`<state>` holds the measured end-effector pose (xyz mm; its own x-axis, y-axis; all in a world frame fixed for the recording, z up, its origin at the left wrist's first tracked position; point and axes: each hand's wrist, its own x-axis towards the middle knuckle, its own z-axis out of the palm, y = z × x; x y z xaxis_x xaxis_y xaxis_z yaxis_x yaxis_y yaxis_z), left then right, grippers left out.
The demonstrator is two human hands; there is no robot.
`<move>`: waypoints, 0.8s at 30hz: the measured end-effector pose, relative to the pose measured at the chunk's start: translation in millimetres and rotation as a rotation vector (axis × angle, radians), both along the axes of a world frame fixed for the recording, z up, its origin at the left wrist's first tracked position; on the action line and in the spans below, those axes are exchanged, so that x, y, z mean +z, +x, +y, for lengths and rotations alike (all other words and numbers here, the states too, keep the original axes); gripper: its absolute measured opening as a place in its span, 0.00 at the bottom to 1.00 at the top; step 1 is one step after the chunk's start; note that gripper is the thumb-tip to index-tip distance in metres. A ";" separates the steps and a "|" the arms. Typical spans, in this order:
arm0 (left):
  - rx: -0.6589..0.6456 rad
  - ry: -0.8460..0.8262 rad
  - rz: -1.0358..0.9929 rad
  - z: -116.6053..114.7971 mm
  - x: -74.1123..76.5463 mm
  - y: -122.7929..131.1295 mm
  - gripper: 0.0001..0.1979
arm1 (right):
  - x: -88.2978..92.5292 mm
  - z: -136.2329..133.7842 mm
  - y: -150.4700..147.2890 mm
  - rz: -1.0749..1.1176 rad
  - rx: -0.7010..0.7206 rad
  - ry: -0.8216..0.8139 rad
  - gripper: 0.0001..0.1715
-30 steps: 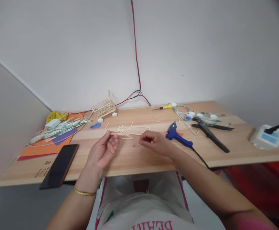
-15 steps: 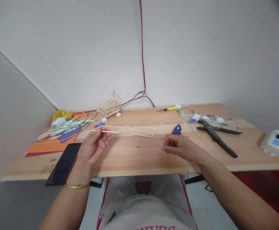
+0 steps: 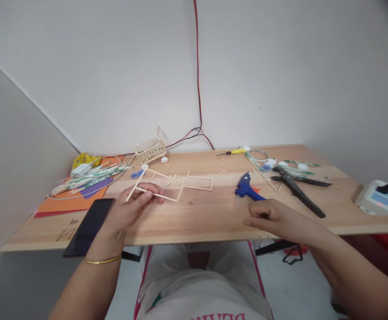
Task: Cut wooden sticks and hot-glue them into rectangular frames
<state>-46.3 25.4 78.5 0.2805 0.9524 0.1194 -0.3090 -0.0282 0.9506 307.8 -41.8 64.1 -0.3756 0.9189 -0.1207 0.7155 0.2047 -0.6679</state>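
My left hand (image 3: 135, 206) pinches a small rectangular frame of thin wooden sticks (image 3: 162, 195), holding it tilted above the table. One crosspiece sticks out past the frame's left end. My right hand (image 3: 274, 218) is closed with its fingers curled, and nothing shows in it. Just beyond its knuckles lies a blue glue gun (image 3: 245, 186), its handle end partly hidden behind the hand. A second stick frame (image 3: 198, 183) lies flat mid-table, beside a pile of short stick pieces (image 3: 174, 180).
At the back stands a slatted stick structure (image 3: 150, 150). Black cutters (image 3: 298, 191), a yellow-handled knife (image 3: 237, 151) and a tape ring (image 3: 258, 154) lie to the right, near a white power box (image 3: 378, 198). To the left are a phone (image 3: 90, 226), orange paper (image 3: 57, 204) and bundled sticks (image 3: 97, 175).
My left hand has turned the stick frame so its full outline faces me. My right hand has drawn right and nearer, uncovering more of the glue gun.
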 end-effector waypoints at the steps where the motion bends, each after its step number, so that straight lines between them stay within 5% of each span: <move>1: 0.010 -0.010 0.003 -0.9 0.1 1.1 0.07 | -0.7 1.7 -4.1 0.018 -0.020 0.038 0.17; 4: 0.017 0.011 0.050 -3.0 -1.0 3.8 0.07 | -0.4 7.5 -23.9 0.084 0.015 0.096 0.08; 11: 0.006 0.060 0.115 -7.7 -6.3 6.8 0.08 | -5.9 23.5 -71.6 0.190 0.070 0.144 0.09; 24: -0.046 -0.015 0.132 -7.5 -19.7 7.4 0.06 | -20.4 51.5 -86.6 0.401 -0.062 0.120 0.12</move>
<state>-38.9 17.8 58.8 0.3367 0.9394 0.0646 -0.1817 -0.0025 0.9833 221.2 9.7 43.7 -0.3149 0.9398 0.1328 0.4168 0.2626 -0.8703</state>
